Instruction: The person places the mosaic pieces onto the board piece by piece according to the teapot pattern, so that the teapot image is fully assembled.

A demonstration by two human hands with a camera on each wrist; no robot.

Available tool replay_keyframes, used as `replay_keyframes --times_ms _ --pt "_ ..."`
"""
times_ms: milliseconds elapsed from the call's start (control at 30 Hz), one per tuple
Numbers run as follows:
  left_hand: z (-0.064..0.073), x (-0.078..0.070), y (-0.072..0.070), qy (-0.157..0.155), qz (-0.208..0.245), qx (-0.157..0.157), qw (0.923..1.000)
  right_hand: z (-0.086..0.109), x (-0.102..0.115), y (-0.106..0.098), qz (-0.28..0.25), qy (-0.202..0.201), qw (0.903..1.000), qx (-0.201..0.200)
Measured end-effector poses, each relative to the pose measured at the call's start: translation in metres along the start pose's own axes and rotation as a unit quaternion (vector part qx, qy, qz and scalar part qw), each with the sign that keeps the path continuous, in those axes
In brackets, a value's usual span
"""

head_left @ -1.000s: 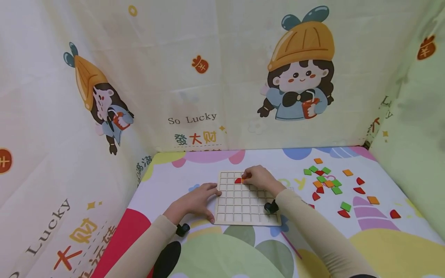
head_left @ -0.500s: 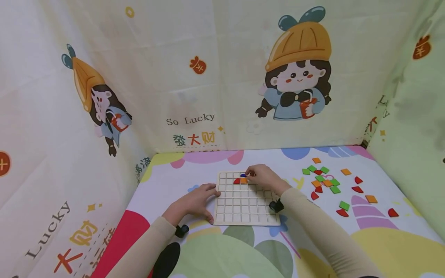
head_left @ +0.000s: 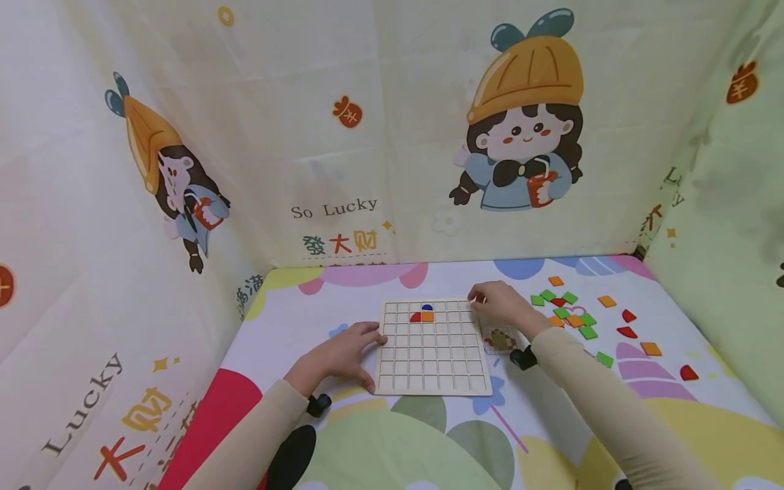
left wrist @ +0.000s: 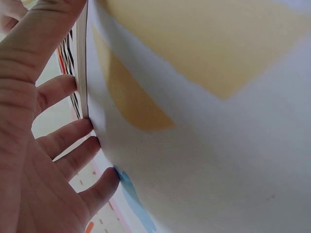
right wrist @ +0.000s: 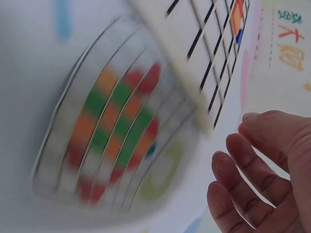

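A pale wooden grid board [head_left: 429, 364] lies flat on the table. Near its far edge sit a red quarter-round piece [head_left: 416, 318], an orange square [head_left: 427, 317] and, just behind that square, a blue rounded piece [head_left: 427, 307]. My left hand [head_left: 339, 355] rests at the board's left edge, thumb and fingers spread against the rim. Beyond the board's far right corner, my right hand [head_left: 501, 303] is held with its fingers loosely bent, and the right wrist view shows nothing between them. Beside the board, partly under my right forearm, lies a pattern card [right wrist: 116, 126] with a coloured grid picture.
Loose pieces are scattered at the table's right: green squares [head_left: 588, 333], orange squares [head_left: 606, 301] and red quarter-rounds [head_left: 629, 315]. A patterned cloth [head_left: 453, 435] covers the table. Printed fabric walls [head_left: 416, 163] enclose the back and sides.
The orange square and then the blue piece have come to sit on the board beside the red one. My right hand has let go and moved right, uncovering the card. My left hand stays put.
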State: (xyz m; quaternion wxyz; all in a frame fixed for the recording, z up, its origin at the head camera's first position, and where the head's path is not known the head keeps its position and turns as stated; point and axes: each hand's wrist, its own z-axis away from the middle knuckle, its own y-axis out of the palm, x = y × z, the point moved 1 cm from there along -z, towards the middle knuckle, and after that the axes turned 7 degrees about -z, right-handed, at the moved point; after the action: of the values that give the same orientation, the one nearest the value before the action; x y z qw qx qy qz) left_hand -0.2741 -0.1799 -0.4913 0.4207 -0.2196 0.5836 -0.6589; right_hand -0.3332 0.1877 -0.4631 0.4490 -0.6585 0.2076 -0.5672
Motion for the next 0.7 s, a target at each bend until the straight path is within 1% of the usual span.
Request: replay_keyframes --times_ms 167,300,433,500,700 --pt "-0.001 0.001 -0.002 0.011 -0.003 -0.008 0.9999 0.01 -0.022 -0.014 0.019 -0.006 0.9997 -0.013" --pt "-0.001 0.001 -0.003 0.013 -0.004 -0.009 0.9999 0.019 -0.04 -0.025 0.03 0.005 0.9994 -0.016" --pt "-0.001 0.0 -0.003 0.013 0.003 -0.005 0.9999 0.032 -0.055 -0.036 0.046 0.028 0.9985 -0.007" --pt "0.0 0.0 -0.002 0.011 0.006 -0.004 0.9999 0.038 -0.063 -0.041 0.055 0.046 0.9974 -0.002" --pt "-0.001 0.001 -0.001 0.007 -0.003 -0.003 1.0 0.051 -0.089 -0.057 0.065 0.075 0.9951 0.002"
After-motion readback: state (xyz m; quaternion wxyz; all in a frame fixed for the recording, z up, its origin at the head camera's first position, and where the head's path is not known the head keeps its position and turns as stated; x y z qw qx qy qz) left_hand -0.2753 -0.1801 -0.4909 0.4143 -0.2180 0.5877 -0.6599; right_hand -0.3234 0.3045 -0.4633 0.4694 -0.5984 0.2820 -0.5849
